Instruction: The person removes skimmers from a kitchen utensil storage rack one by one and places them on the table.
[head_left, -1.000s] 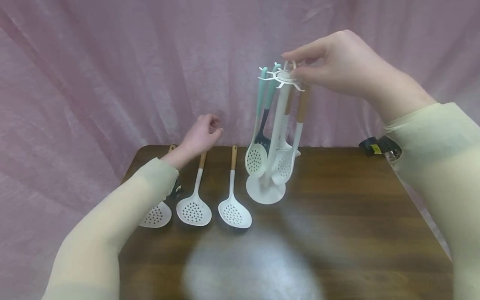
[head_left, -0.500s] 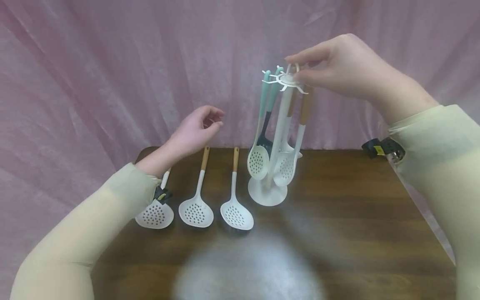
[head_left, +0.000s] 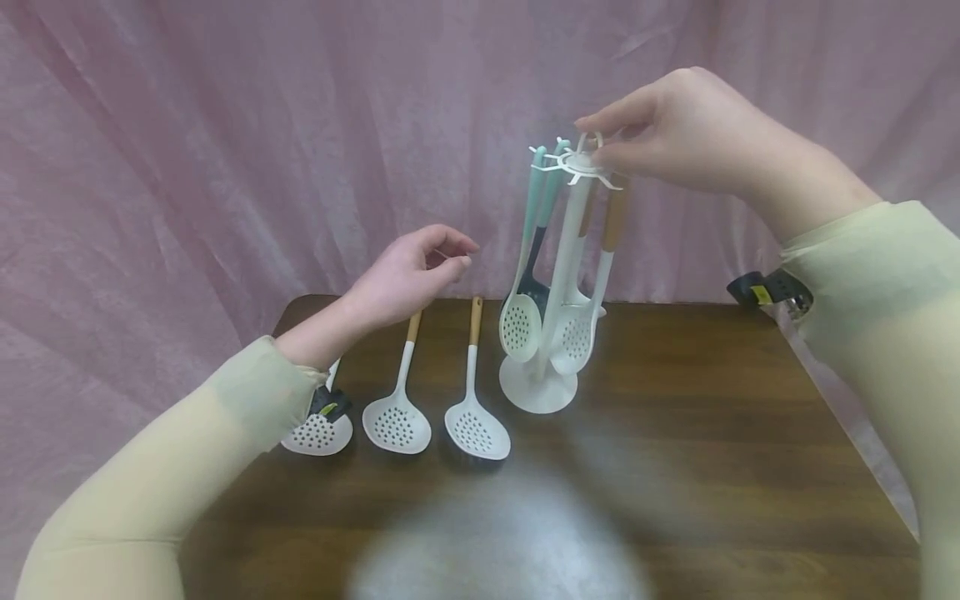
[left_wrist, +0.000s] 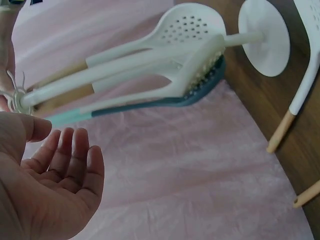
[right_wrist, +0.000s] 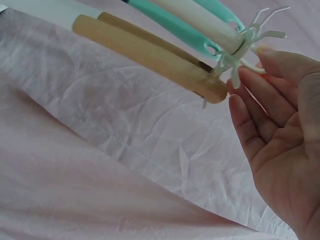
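A: Pink curtain [head_left: 225, 125] behind, dark wood worktop [head_left: 712, 467] in front. Status of the rack?

B: White utensil rack [head_left: 558, 275] stands upright at worktop centre-far, base flat on the wood. Hooks at the top carry teal-handled and wood-handled skimmers; their perforated heads hang just above the base.

A: Right hand?

B: Right hand [head_left: 678, 129] is at the rack's top hub. Fingertips [right_wrist: 245, 80] touch the hook ring; thumb and forefinger appear to pinch it lightly, palm turned toward the wrist cam. Position approx. same as 1 s ago.

A: Left hand?

B: Left hand [head_left: 408, 271] has risen off the worktop and moved right toward the rack vs. 1 s ago. Grip released: fingers loosely curled, nothing held, confirmed in the left wrist view [left_wrist: 55, 185].

A: Loose items?

B: Three white skimmers lie left of the rack, heads near, wood handles far: left skimmer [head_left: 318, 429] partly under the sleeve, middle skimmer [head_left: 397, 417], right skimmer [head_left: 476, 421]. None touched.

A: Implication?

B: Judgement: left hand is closing on the rack, not on the lying skimmers.
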